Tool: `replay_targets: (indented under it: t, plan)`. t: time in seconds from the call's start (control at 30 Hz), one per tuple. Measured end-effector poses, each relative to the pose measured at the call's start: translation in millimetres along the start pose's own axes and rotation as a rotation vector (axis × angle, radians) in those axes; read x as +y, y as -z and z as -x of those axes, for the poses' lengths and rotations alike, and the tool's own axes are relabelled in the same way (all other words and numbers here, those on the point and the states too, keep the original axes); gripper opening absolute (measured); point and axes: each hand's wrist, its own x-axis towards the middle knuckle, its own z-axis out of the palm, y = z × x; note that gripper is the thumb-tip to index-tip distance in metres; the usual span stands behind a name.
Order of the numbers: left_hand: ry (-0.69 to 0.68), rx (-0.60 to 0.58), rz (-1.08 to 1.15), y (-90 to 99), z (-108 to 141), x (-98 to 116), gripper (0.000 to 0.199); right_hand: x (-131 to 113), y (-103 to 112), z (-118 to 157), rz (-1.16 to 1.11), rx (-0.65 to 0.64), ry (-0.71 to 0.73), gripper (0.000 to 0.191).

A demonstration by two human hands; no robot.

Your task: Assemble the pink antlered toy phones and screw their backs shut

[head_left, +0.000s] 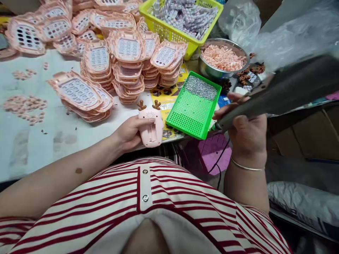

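My left hand (131,132) is closed around a pale pink toy phone (148,135) with brown antlers, its thumb across the upper back. The toy's back faces up, showing a battery recess and a dotted speaker area. Off to the right, my right hand (247,132) grips a long dark electric screwdriver (254,102), partly blurred, its narrow tip near the green tray's right edge. Between the hands lies the green perforated tray (182,121), small silver screws (202,88) heaped at its far end.
Stacked pink toy shells (128,49) fill the back left. Small pink parts (25,107) lie on the white table (63,135). Behind the tray stand a yellow basket (180,37) of wrapped pieces and a metal bowl (209,68) of pink parts. A purple stool (214,153) is below.
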Motion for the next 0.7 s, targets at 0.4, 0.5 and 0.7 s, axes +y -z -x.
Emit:
replay_targets:
  t: [0.4,0.5,0.7]
  plan:
    - [0.014,0.075,0.012,-9.1,-4,-1,0.025,61,-77,-48,-0.03,0.148,0.211,0.056]
    - [0.025,0.06,0.007,-7.4,-4,-1,0.027,74,-82,-49,-0.048,0.104,0.177,0.051]
    - [0.053,0.043,-0.012,-4.2,-7,1,0.033,84,-84,-50,-0.073,0.1,0.251,0.04]
